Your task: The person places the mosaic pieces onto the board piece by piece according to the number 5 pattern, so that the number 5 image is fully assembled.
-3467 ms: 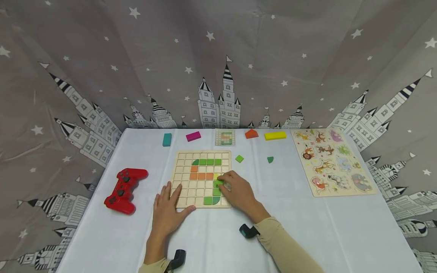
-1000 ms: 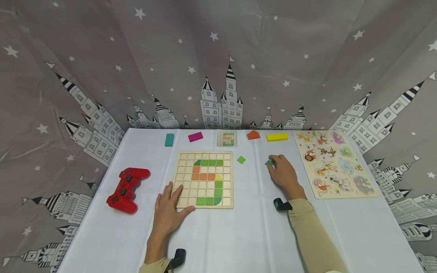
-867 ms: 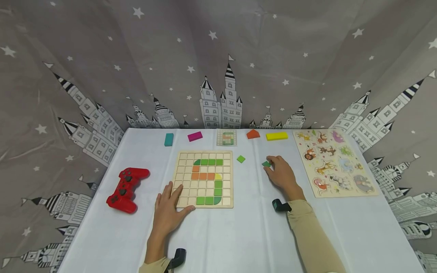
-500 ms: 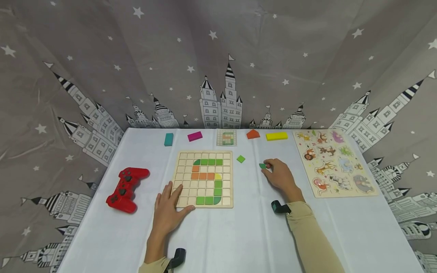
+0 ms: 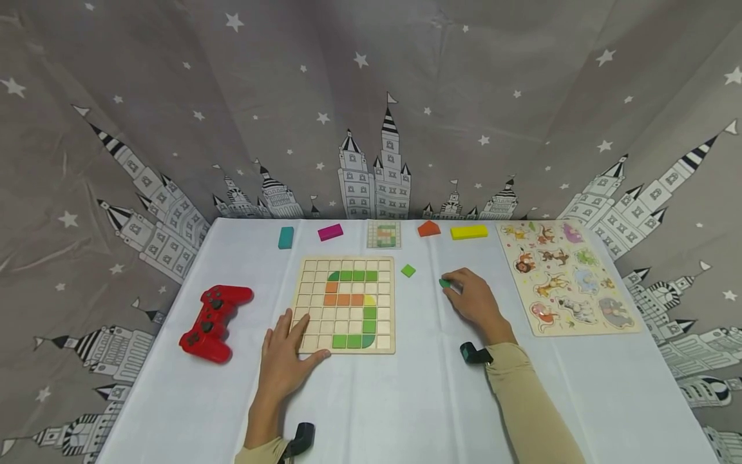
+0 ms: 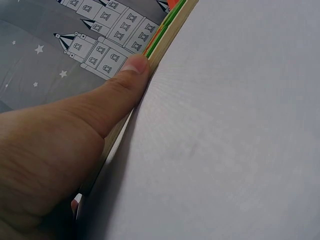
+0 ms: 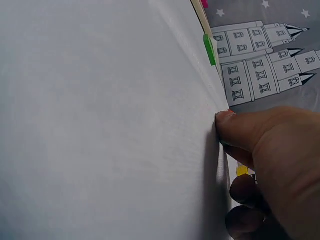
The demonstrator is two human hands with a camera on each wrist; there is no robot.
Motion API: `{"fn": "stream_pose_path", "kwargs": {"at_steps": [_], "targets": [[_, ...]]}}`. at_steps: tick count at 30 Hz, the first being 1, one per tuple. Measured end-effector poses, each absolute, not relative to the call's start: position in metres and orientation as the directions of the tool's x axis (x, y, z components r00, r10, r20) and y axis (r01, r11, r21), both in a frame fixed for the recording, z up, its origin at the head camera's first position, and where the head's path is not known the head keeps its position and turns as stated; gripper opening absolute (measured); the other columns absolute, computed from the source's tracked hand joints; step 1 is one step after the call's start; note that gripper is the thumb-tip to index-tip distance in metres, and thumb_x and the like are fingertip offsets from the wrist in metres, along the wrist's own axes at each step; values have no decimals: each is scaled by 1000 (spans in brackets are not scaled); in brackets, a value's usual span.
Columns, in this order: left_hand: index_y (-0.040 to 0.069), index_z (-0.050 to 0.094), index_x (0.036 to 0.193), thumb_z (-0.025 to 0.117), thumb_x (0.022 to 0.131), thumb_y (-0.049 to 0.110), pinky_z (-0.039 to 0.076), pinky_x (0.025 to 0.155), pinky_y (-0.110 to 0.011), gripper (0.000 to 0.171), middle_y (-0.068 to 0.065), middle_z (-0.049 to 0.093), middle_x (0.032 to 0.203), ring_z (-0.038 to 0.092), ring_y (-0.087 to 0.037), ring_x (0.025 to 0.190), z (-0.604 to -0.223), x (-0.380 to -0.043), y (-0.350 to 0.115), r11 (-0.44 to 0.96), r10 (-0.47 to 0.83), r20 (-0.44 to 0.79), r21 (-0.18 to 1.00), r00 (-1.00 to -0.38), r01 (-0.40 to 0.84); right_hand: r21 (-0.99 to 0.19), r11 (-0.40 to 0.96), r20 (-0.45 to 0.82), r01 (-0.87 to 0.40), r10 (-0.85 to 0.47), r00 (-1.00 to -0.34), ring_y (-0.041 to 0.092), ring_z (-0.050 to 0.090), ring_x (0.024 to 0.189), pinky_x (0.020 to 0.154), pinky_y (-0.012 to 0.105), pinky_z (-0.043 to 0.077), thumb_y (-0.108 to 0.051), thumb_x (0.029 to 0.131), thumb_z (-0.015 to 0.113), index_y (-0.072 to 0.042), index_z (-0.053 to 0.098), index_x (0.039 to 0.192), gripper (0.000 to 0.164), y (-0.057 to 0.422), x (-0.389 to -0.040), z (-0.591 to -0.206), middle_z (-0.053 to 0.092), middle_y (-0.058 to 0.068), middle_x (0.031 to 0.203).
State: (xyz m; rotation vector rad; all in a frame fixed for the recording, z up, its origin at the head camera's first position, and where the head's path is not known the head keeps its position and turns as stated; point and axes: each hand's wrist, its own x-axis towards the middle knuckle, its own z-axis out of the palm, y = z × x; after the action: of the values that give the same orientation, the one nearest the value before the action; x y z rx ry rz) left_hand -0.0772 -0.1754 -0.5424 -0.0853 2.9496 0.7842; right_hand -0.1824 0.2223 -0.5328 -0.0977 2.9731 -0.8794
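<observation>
A wooden grid board (image 5: 315, 320) lies on the white table, with green, orange and yellow tiles on it forming a 5-like shape. My left hand (image 5: 284, 361) rests at its lower left corner, fingers spread and on the board; in the left wrist view the thumb (image 6: 125, 82) touches the board's edge. Right of the board, my right hand (image 5: 476, 301) pinches a dark green quarter-round tile (image 5: 444, 283) low over the cloth. That tile is hidden in the right wrist view. A loose light green square tile (image 5: 408, 270) lies between board and right hand.
A small pattern card (image 5: 384, 234) lies at the back, between teal (image 5: 286, 238), magenta (image 5: 330, 232), orange (image 5: 429, 228) and yellow (image 5: 469, 232) blocks. A red game controller (image 5: 214, 322) is at left, an animal puzzle board (image 5: 522, 303) at right.
My right hand has left the board, gone right to the quarter-round tile and brought it slightly left. The board's bottom row shows one more green square. My left hand has stayed put.
</observation>
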Motion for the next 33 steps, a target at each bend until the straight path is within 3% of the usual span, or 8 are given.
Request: {"fn": "stream_pose_path", "kwargs": {"at_steps": [10, 18, 28, 33], "targets": [[13, 39, 158, 81, 80, 54, 0, 129, -58, 98, -21, 14, 171, 7, -41, 159, -544, -76, -176, 866, -31, -93, 495, -995, -73, -554, 825, 4, -111, -131, -991, 32, 62, 123, 111, 50, 48, -22, 97, 68, -9, 69, 127, 33, 211, -178, -535, 66, 12, 127], [12, 41, 157, 82, 78, 53, 3, 128, -60, 98, -22, 17, 169, 11, -43, 158, -544, -75, -175, 862, -34, -56, 503, -998, -57, -579, 784, 43, -224, -245, -969, 24, 66, 113, 101, 42, 54, -23, 96, 71, -14, 72, 123, 28, 165, -163, -527, 67, 5, 120], [11, 40, 157, 81, 80, 54, 2, 128, -60, 97, -23, 16, 170, 10, -43, 158, -544, -75, -177, 862, -27, -63, 505, -998, -55, -544, 686, 108, -482, -513, -852, 11, 63, 98, 89, 31, 56, -26, 98, 68, -16, 70, 122, 26, 91, -133, -520, 63, -1, 114], [10, 39, 157, 79, 82, 54, 3, 127, -62, 97, -24, 14, 169, 10, -45, 158, -543, -74, -178, 867, 3, -63, 497, -998, -28, -485, 673, 115, -559, -584, -803, 5, 61, 88, 76, 21, 54, -31, 99, 68, -19, 72, 122, 27, 54, -119, -521, 64, -3, 113]]}}
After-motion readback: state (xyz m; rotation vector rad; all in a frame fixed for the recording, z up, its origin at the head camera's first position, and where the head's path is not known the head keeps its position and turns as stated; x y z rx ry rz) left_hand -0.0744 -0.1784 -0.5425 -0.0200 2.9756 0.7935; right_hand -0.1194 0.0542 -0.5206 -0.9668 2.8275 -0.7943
